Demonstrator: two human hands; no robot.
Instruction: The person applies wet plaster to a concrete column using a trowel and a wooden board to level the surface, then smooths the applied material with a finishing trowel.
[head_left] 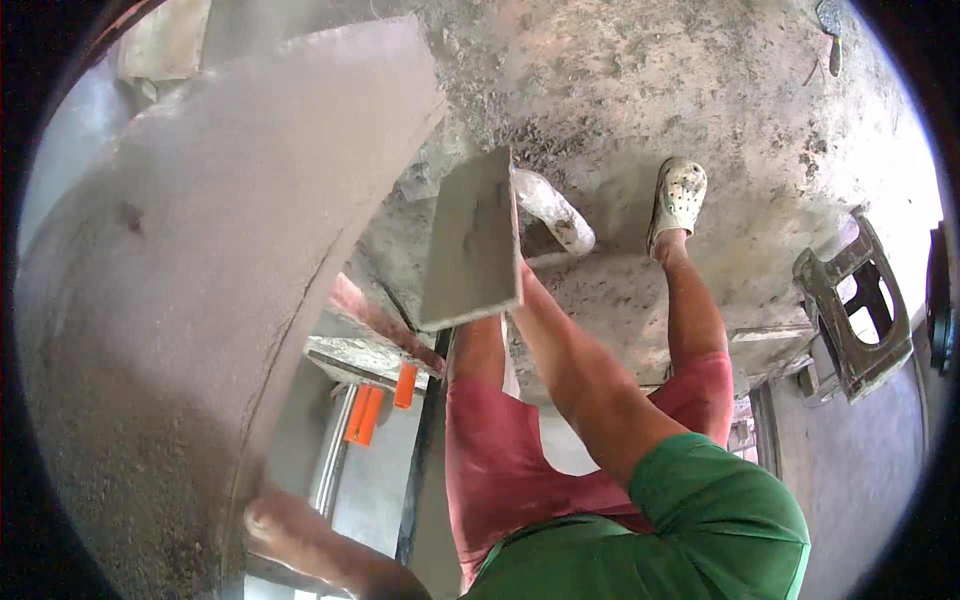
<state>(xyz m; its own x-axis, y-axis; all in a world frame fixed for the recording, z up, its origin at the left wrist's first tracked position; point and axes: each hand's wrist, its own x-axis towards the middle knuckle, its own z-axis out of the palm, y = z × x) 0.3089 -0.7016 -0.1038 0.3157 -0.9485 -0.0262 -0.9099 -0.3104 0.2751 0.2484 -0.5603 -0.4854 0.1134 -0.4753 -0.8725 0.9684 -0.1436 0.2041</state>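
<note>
The grey rectangular board (pixel 468 240) hangs beside the right edge of the plastered wall (pixel 250 170), hiding the right hand, whose grip I cannot tell. The blurred left hand (pixel 270 520) is by that edge's lower end, fingers perhaps curled. Level, even pressure should suit the cracked rim best.

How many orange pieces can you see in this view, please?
3 visible: one orange piece left of the red shorts, and a second piece and third piece side by side, lower left of it, near the silver rails. More may be hidden behind other things.
</note>
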